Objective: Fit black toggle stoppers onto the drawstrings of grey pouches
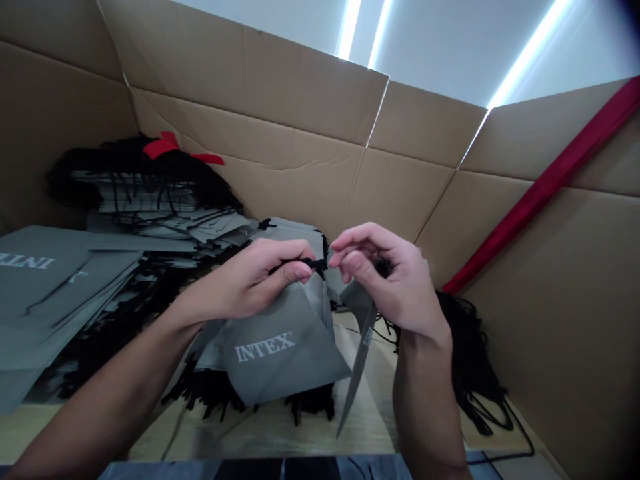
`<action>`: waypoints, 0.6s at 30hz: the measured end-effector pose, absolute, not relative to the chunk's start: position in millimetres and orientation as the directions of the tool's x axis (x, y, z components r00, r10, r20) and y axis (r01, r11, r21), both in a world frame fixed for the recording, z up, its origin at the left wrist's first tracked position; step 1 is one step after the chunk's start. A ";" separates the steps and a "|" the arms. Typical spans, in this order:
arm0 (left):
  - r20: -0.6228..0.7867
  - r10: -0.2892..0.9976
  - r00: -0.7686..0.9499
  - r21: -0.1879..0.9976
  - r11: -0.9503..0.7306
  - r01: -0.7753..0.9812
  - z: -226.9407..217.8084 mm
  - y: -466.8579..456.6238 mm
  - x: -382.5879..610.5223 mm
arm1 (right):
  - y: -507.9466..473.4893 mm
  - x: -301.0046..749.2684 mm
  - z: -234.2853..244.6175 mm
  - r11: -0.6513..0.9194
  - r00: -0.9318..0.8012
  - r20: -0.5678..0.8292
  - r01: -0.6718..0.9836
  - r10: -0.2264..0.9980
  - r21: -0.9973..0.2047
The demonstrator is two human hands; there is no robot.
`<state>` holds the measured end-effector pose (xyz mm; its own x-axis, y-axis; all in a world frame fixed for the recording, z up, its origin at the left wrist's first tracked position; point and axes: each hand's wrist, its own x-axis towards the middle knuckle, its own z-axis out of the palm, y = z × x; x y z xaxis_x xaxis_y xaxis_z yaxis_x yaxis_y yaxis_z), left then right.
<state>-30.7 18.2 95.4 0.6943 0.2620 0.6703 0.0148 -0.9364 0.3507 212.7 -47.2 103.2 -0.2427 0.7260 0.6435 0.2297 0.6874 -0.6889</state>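
Note:
A grey cloth bag (280,350) printed INTEX hangs in front of me inside a big cardboard box. My left hand (255,277) is closed in a pinch on the bag's top edge and its black drawstring (317,263). Close beside it, my right hand (395,280) is closed too, with fingertips pinched at the same black cord and some black cord tucked behind its fingers. The bag's right part folds down under my right wrist.
Stacks of the same grey bags (55,287) with black cords lie at the left, with a red ribbon (167,147) on the far stack. A bundle of loose black cords (470,360) lies at the right. Cardboard walls (300,100) enclose everything; red tape (545,187) runs along the right wall.

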 end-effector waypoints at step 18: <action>0.534 0.381 0.754 0.518 -0.853 0.064 97.2 16.6 -32.1 | -46.9 201.1 96.7 0.770 -0.177 0.769 0.346 0.614 -0.536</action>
